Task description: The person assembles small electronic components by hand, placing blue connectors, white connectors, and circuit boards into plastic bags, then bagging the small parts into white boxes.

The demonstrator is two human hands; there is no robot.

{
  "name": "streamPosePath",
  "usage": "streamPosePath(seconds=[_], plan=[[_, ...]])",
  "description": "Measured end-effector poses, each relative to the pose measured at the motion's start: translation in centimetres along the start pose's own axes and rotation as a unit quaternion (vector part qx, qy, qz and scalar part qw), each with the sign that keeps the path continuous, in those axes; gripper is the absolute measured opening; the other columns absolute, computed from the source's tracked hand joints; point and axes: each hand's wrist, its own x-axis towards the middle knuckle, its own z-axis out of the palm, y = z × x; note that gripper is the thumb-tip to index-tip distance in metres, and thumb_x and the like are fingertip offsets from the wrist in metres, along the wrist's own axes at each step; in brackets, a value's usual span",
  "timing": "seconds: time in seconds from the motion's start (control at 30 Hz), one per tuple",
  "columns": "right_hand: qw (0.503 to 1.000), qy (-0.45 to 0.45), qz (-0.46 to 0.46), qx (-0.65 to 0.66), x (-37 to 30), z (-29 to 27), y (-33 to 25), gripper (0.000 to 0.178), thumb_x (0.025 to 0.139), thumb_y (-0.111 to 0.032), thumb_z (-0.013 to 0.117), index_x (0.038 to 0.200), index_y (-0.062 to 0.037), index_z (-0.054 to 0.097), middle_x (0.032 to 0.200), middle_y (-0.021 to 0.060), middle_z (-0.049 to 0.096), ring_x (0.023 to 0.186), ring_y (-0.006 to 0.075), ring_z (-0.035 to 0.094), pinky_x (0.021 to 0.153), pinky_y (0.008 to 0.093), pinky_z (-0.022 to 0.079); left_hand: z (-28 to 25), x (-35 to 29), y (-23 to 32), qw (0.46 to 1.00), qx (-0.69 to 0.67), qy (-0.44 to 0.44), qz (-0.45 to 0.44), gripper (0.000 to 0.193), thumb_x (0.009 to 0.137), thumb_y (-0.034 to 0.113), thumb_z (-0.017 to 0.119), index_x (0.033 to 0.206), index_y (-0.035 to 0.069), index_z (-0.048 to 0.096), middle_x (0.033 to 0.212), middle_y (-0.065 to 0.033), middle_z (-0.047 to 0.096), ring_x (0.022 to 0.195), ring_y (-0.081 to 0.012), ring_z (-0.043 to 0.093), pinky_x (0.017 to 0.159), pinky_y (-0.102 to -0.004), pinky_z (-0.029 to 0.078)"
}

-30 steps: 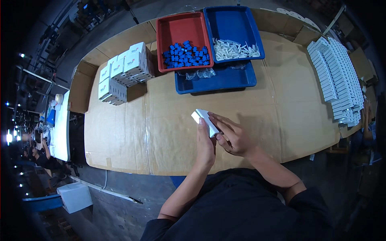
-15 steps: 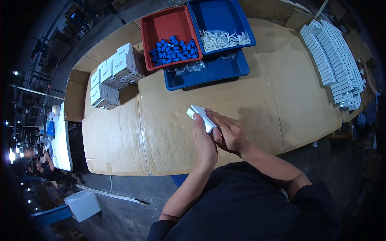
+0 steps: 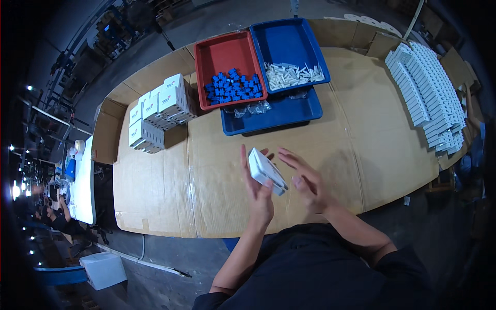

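White cardboard by its look, the small box [image 3: 262, 166] sits mid-frame in the left hand's [image 3: 260, 202] grasp, while the right hand [image 3: 309, 187] hangs released just beside it, fingers parted. Toward the top of the frame I see a red tray [image 3: 226, 54] of blue pieces [image 3: 232, 88] beside a blue tray [image 3: 281, 42].

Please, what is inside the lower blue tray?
Crumpled clear plastic shows in the lower blue tray, by the near edges of the red tray and upper blue tray. Those two cover its far part; what lies beneath them cannot be seen.
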Motion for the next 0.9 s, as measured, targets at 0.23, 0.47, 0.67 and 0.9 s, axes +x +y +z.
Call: streamPosePath(seconds=[0.23, 0.47, 0.67, 0.9], plan=[[0.934, 0.002, 0.296, 0.199, 0.9, -0.8, -4.1, 0.054, 0.105, -0.029, 0.067, 0.146, 0.0020, 0.051, 0.140, 0.0132, 0.060, 0.123, 0.0196, 0.060, 0.102, 0.0351, 0.051, -0.1, -0.5, -0.1, 0.968, 0.173, -0.123, 0.134, 0.115, 0.075, 0.028, 0.080, 0.165, 0.010, 0.011, 0.161, -0.0218, 0.032, 0.143, -0.0368, 0.044, 0.121, -0.0523, 0.032], [0.976, 0.059, 0.166, 0.124, -1.6, 0.2, -3.7, 0.058, 0.098, -0.024, 0.074, 0.145, 0.0032, 0.052, 0.145, 0.0150, 0.057, 0.130, 0.0230, 0.058, 0.110, 0.0375, 0.048, 1.2, -2.8, -0.1, 0.993, -0.027, -0.103, -0.051, 0.105, 0.097, 0.071, 0.053, 0.168, 0.007, 0.010, 0.165, -0.0189, 0.029, 0.150, -0.0295, 0.035, 0.121, -0.0428, 0.031], [0.989, 0.050, 0.014, -0.141, -4.1, 0.9, -4.3, 0.064, 0.096, -0.017, 0.073, 0.151, 0.0022, 0.050, 0.157, 0.0254, 0.045, 0.139, 0.0376, 0.054, 0.112, 0.0433, 0.048, 3.2, -4.6, 0.7, 0.994, 0.099, -0.043, 0.021, 0.068, 0.114, 0.047, 0.031, 0.164, 0.001, 0.024, 0.170, -0.0107, 0.027, 0.147, -0.0213, 0.038, 0.115, -0.0332, 0.037], [0.974, 0.050, -0.034, -0.216, -5.0, 2.7, -5.5, 0.056, 0.099, -0.007, 0.061, 0.151, 0.0076, 0.047, 0.155, 0.0318, 0.044, 0.134, 0.0461, 0.057, 0.107, 0.0442, 0.052, 2.4, -5.8, -0.5, 0.993, 0.095, -0.026, 0.061, 0.075, 0.112, 0.055, 0.032, 0.161, -0.002, 0.030, 0.166, -0.0150, 0.032, 0.148, -0.0258, 0.038, 0.119, -0.0366, 0.033]])
